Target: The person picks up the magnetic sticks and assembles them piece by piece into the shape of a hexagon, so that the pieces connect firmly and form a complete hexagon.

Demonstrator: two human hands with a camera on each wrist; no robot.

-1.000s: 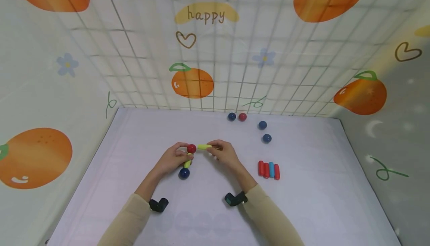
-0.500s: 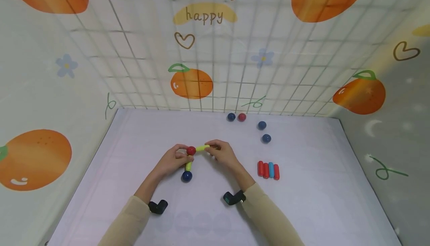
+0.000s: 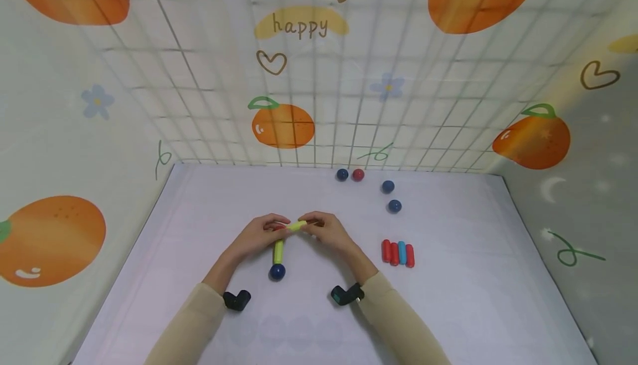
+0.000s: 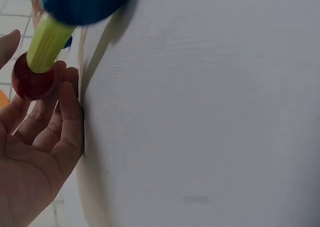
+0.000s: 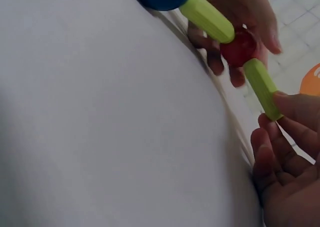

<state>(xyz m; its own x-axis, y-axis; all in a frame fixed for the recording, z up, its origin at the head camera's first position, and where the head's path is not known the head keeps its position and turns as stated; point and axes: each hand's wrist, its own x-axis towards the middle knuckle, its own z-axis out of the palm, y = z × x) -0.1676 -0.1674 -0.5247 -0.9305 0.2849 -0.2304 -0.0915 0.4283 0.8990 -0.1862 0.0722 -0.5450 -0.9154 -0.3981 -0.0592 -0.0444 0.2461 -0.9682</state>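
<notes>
My left hand (image 3: 256,236) holds a red ball (image 4: 31,86) with its fingers, and in the head view the hand mostly covers it. From that ball a yellow-green stick (image 3: 278,252) runs toward the near side, with a dark blue ball (image 3: 277,272) at its other end. My right hand (image 3: 329,232) pinches a second yellow-green stick (image 5: 262,88) between thumb and fingers. In the right wrist view this stick's far end meets the red ball, so the two sticks stand at an angle around it.
To the right, red sticks (image 3: 386,251) and a light blue stick (image 3: 402,252) lie side by side. Farther back on the white table (image 3: 463,309) are another red ball (image 3: 358,175) and several blue balls (image 3: 395,206). A patterned cloth wall (image 3: 219,104) rises behind.
The second stick, held apart from the red ball at first, has come up against it. The blue ball end has swung toward the near side. Left fingers now hide most of the red ball.
</notes>
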